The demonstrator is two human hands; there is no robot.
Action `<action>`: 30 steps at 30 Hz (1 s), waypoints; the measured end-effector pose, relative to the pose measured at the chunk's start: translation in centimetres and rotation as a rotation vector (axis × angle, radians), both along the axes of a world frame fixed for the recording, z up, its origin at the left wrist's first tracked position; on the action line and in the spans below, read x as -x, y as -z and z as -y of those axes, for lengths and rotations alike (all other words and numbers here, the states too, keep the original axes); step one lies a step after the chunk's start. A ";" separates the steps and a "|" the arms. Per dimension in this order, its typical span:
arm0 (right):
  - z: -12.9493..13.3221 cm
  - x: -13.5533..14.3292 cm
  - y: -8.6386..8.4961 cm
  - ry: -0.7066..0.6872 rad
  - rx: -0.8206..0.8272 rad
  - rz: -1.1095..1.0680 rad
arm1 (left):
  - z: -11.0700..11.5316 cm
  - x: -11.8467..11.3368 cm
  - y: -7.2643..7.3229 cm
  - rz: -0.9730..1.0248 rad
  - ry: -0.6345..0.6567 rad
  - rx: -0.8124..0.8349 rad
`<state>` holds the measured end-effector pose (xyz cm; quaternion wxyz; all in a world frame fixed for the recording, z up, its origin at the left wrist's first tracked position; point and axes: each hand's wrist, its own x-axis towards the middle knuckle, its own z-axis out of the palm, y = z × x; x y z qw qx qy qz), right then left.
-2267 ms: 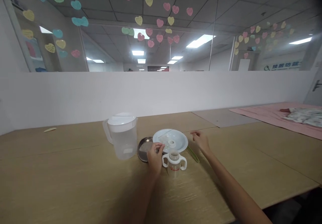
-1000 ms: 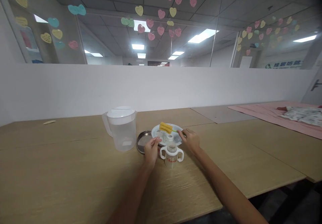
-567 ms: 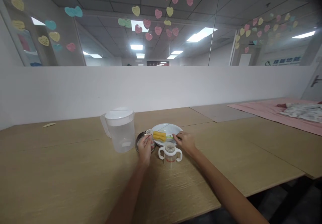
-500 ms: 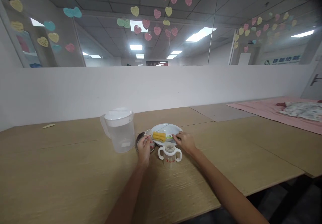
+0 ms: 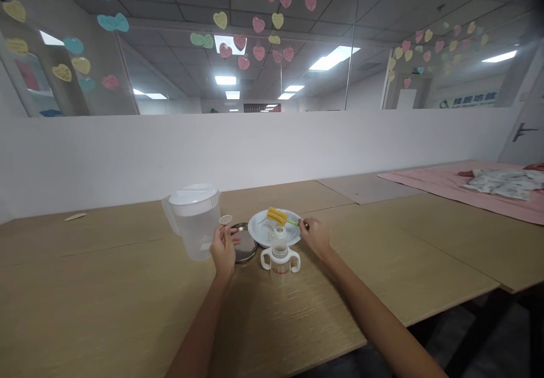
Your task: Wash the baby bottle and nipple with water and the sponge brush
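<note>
My left hand (image 5: 223,247) pinches a small round translucent disc (image 5: 225,219), perhaps a bottle cap, between the pitcher and a round metal tray (image 5: 246,249). In my right hand (image 5: 315,235) is the thin green handle of a yellow sponge bottle brush (image 5: 277,216), held over a white plate (image 5: 257,234). Small clear and white parts, among them a white ring-like piece (image 5: 279,232), lie on the plate. Just in front of the plate stands an uncapped clear baby bottle (image 5: 280,269) with two white handles and red lettering, upright and touched by neither hand.
A translucent lidded pitcher (image 5: 196,225) stands left of the tray. Far left lies a flat yellowish piece (image 5: 75,217). On the right, a pink cloth (image 5: 420,181) bears a patterned garment (image 5: 505,183). The table's front edge runs along the lower right.
My left hand has moved left with the disc, away from the brush and plate. My right hand has lifted the brush head, which now tilts up over the plate. The view has shifted slightly.
</note>
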<state>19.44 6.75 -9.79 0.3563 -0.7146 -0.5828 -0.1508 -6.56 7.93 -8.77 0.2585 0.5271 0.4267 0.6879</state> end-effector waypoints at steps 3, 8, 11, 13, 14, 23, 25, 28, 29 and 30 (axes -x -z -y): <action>0.0 0.0 -0.1 -0.010 0.017 -0.024 | -0.3 0.1 0.3 0.027 0.006 0.042; 0.1 0.0 -0.1 -0.019 0.045 -0.059 | -1.0 0.1 1.1 0.036 0.016 0.055; 0.1 -0.2 0.0 -0.064 0.024 -0.086 | -1.3 0.2 1.7 -0.017 0.009 0.091; 0.2 -0.5 0.2 -0.127 0.010 -0.114 | -1.4 0.4 2.1 -0.071 -0.008 0.121; 0.2 -0.6 0.3 -0.156 0.005 -0.131 | -1.4 0.5 2.2 -0.104 -0.022 0.136; -0.1 -1.5 1.1 -0.166 -0.015 -0.102 | -1.2 1.0 2.9 -0.541 -0.157 0.212; -0.2 -1.5 1.1 -0.160 -0.002 -0.064 | -1.1 0.8 3.0 -0.661 -0.164 0.196; -0.1 -1.3 0.9 -0.143 0.020 -0.037 | -0.8 0.6 3.1 -0.819 -0.196 0.158; 0.0 -1.2 0.8 -0.136 0.029 -0.033 | -0.7 0.5 3.1 -0.861 -0.215 0.146; 0.0 -1.2 0.8 -0.128 0.036 -0.029 | -0.6 0.5 3.2 -0.896 -0.237 0.133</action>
